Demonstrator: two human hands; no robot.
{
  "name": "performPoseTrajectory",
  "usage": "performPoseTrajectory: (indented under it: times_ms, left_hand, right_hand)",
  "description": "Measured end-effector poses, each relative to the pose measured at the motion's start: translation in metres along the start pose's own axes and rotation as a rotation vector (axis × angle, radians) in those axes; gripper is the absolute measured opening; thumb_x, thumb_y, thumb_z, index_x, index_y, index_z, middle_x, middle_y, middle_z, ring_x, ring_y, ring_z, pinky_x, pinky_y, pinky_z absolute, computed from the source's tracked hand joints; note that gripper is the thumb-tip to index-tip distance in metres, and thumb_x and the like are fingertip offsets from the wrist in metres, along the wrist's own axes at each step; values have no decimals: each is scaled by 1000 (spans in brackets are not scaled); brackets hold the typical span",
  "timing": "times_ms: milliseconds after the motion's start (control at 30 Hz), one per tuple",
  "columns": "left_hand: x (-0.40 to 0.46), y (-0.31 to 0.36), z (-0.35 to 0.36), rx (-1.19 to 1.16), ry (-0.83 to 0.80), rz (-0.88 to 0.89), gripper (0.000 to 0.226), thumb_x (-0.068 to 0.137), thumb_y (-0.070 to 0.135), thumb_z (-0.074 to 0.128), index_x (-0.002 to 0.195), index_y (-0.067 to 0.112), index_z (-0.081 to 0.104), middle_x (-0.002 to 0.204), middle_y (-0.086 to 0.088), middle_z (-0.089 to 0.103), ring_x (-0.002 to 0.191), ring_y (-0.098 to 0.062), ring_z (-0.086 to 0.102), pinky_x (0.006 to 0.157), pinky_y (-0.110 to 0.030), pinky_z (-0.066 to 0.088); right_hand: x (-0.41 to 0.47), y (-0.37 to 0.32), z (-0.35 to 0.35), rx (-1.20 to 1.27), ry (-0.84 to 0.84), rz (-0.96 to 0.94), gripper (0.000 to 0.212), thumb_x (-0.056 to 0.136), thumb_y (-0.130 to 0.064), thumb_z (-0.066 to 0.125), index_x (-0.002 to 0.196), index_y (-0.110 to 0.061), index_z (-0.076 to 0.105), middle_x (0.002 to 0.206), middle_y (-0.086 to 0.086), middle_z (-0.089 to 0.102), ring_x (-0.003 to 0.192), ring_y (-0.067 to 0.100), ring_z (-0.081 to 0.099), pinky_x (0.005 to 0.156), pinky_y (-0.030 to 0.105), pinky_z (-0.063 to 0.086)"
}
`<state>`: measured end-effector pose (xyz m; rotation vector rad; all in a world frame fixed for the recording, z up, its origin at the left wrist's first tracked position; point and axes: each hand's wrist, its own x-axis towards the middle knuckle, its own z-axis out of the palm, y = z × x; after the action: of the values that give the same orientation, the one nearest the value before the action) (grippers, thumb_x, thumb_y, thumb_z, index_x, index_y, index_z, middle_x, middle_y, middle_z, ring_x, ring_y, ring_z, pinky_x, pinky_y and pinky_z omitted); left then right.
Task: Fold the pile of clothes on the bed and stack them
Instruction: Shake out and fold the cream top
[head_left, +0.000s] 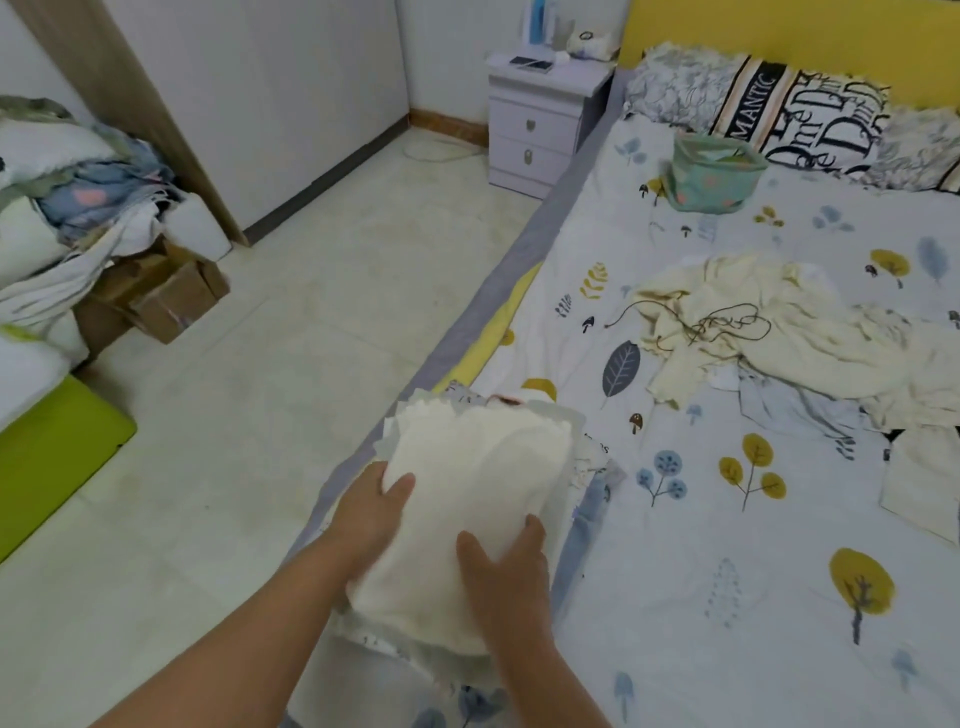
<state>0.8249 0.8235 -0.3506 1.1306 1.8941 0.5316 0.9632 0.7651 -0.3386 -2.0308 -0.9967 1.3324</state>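
Note:
A folded cream knit garment (467, 499) lies on top of a stack of folded clothes (550, 410) at the bed's left edge. My left hand (371, 506) holds the garment's left side, thumb on top and fingers hidden underneath. My right hand (501, 566) grips its near right corner the same way. Farther right on the leaf-print sheet (727, 545) lies a loose pile of cream and pale blue clothes (779, 332) with a thin dark cord across it.
A green fabric basket (711, 174) and pillows (800, 111) sit near the yellow headboard. A white nightstand (540, 119) stands beside the bed. Tiled floor (291, 338) stretches left, with a heap of bedding on cardboard boxes (156, 296) and a lime-green mat (52, 457).

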Motion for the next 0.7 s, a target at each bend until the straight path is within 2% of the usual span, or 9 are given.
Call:
performPoseTrajectory:
  times_ms: [67, 167, 300, 367, 400, 467, 533, 633, 700]
  left_hand:
    - [4, 0, 0, -62, 125, 70, 27, 95, 14, 49, 119, 2, 55, 116, -15, 61, 96, -21, 53, 71, -23, 33]
    - [3, -6, -1, -27, 247, 156, 29, 96, 13, 47, 123, 6, 53, 115, -9, 60, 101, -23, 54, 74, -22, 33]
    - [-1, -20, 9, 395, 83, 173, 36, 98, 18, 40, 133, 7, 43, 126, -16, 53, 112, -29, 50, 89, -33, 38]
    - [-4, -14, 2, 517, 162, 227, 45, 96, 20, 46, 138, 5, 38, 136, -21, 43, 121, -34, 44, 96, -38, 36]
    - [-4, -11, -2, 561, 229, 347, 48, 93, 21, 49, 138, 3, 41, 138, -24, 42, 123, -37, 43, 97, -43, 38]
    - [-2, -11, -3, 638, 272, 647, 52, 88, 30, 44, 134, 5, 47, 137, -25, 46, 126, -36, 38, 98, -47, 38]
    - [0, -15, 1, 753, 158, 803, 52, 92, 39, 32, 137, 14, 39, 141, -18, 44, 131, -32, 32, 104, -45, 24]
    - [9, -32, 9, 890, -22, 798, 56, 98, 45, 17, 136, 18, 47, 140, -12, 45, 128, -33, 46, 104, -42, 18]
    - [13, -45, 15, 901, -102, 763, 62, 98, 48, 9, 135, 18, 48, 143, -11, 41, 132, -30, 39, 106, -39, 16]
  right_hand:
    - [3, 0, 0, 37, 34, -63, 71, 86, -30, 60, 145, -18, 21, 137, 1, 42, 121, 19, 44, 96, 24, 33]
    - [-3, 11, -6, 56, 33, -112, 66, 88, -27, 60, 142, -22, 23, 132, -5, 41, 109, 11, 42, 90, 21, 33]
    - [-7, 18, -15, -317, 8, -48, 70, 90, -38, 53, 145, -18, 15, 138, 5, 36, 123, 21, 40, 100, 29, 37]
    - [-4, 3, -17, -550, 106, -45, 73, 89, -41, 49, 145, -20, 8, 140, 6, 30, 127, 23, 34, 100, 33, 35]
    - [-6, -8, -15, -606, 167, -61, 75, 87, -41, 49, 146, -20, 6, 144, 7, 24, 132, 23, 29, 103, 34, 32]
    - [-9, -24, -7, -682, 304, -172, 84, 79, -40, 63, 146, -11, 21, 148, 18, 26, 135, 32, 32, 105, 41, 35]
    - [-8, -25, 7, -732, 365, -303, 85, 57, -37, 82, 128, 0, 54, 132, 28, 49, 119, 41, 53, 90, 54, 46]
    - [-3, -7, 22, -882, 233, -328, 84, 43, -44, 87, 114, -3, 67, 121, 25, 60, 109, 38, 60, 80, 57, 50]
    - [4, 13, 25, -944, 177, -333, 87, 43, -48, 85, 115, -4, 67, 123, 24, 59, 111, 38, 59, 82, 56, 50]
